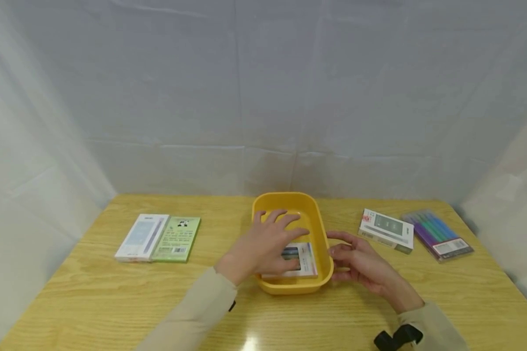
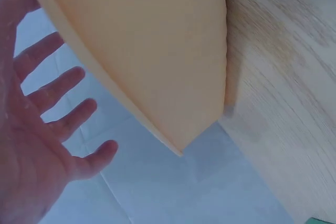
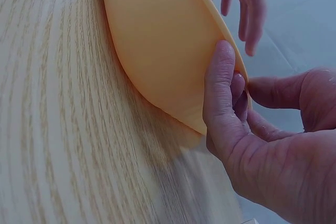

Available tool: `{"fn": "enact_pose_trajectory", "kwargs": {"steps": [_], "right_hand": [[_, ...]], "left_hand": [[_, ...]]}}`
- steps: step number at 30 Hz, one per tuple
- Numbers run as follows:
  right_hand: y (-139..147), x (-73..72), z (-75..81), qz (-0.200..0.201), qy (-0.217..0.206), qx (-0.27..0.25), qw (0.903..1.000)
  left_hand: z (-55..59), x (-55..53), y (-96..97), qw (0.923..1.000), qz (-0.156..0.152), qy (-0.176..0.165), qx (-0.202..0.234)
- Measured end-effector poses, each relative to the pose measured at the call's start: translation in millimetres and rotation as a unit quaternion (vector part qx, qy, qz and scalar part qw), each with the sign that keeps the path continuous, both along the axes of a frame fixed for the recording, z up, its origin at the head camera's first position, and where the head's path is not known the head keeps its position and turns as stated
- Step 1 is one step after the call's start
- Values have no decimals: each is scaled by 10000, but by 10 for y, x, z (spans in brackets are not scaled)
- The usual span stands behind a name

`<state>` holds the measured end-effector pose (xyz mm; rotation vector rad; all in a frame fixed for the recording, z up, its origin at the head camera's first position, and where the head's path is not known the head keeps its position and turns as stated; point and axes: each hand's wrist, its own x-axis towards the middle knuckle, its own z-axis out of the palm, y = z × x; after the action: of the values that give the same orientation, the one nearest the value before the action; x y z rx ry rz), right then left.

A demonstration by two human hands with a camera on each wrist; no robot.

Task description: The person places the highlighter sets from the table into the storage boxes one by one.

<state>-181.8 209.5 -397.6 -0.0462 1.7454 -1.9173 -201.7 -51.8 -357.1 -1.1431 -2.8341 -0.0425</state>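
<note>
Probably the box (image 1: 307, 261) is placed: my spread left hand (image 1: 270, 246) should lift, my right hand (image 1: 364, 265) seemingly pinching the tray (image 1: 292, 287).

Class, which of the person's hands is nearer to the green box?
Left. The left hand is over the yellow tray, to the right of the green box; the right hand is farther off, at the tray's right rim.

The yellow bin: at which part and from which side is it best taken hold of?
Probably grip the yellow bin by its rim along the long sides, coming from left and right: it stands upright, and this thin edge can be pinched, as the right hand does.
</note>
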Motion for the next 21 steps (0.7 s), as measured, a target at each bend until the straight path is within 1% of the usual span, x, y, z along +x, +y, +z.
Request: {"fn": "enact_pose_trajectory", "kwargs": {"steps": [3,9,15,21], "right_hand": [[0,-1,2,1,-14,4,10000],[-4,-3,-7,14,-4,-60,10000],[-12,-1,-3,-29,-10,-57,10000],[-13,2,2,-50,-61,7,10000]], "left_hand": [[4,5,-47,9995,-53,209,231],[-3,6,-151,9957,-124,490,773],[6,1,-261,9919,-100,758,1015],[44,15,-373,9888,40,867,1212]]}}
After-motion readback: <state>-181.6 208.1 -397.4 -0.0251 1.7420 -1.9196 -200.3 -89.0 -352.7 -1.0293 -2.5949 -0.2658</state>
